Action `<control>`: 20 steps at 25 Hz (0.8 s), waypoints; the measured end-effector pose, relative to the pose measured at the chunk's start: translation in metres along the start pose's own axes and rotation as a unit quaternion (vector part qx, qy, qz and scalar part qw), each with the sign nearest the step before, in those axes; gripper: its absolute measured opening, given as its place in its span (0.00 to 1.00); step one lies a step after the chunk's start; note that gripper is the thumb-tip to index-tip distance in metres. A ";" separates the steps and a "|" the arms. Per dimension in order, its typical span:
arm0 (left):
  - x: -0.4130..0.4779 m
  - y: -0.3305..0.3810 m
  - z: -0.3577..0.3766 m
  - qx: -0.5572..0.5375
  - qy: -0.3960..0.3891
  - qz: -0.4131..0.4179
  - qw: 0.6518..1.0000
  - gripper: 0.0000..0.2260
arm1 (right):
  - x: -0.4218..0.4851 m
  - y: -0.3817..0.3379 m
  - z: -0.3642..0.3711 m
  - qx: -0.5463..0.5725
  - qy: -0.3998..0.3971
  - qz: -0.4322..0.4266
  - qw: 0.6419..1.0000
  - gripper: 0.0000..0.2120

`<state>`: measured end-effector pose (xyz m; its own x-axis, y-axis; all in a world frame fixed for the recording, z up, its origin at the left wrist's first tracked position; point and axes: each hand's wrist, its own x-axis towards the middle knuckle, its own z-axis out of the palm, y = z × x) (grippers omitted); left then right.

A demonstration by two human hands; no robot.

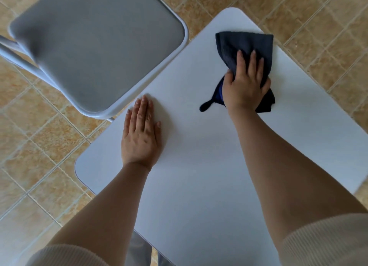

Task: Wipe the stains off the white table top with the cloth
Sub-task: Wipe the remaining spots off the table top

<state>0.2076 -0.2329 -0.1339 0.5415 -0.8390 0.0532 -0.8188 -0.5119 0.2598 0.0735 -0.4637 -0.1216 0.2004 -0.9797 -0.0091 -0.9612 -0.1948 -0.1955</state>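
Under the right hand on the far right part of the table, the cloth fans out away from the wrist, fingers pressing it flat. Left hand lies spread and empty near the chair, so the unwiped stretch lies toward the body.

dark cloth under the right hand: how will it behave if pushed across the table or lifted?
Probably floppy: the dark cloth bunches and folds under the right hand, with a loose tail trailing off near the wrist. It likely slides easily, since the white table top looks smooth and bare. Lifted, it would likely drape and hang rather than hold shape. It seems light.
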 end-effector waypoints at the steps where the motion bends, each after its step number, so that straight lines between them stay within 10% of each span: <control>1: 0.000 0.000 0.000 0.001 0.000 0.001 1.000 0.25 | -0.001 -0.006 0.002 -0.004 0.006 -0.010 1.000 0.25; 20: -0.076 -0.037 -0.026 -0.057 0.002 -0.078 0.995 0.26 | -0.195 -0.070 0.029 0.016 0.067 -0.181 0.981 0.22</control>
<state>0.2017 -0.1455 -0.1224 0.6619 -0.7495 0.0071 -0.6973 -0.6123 0.3726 0.1069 -0.2576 -0.1344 0.4978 -0.8449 0.1957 -0.8252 -0.5309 -0.1929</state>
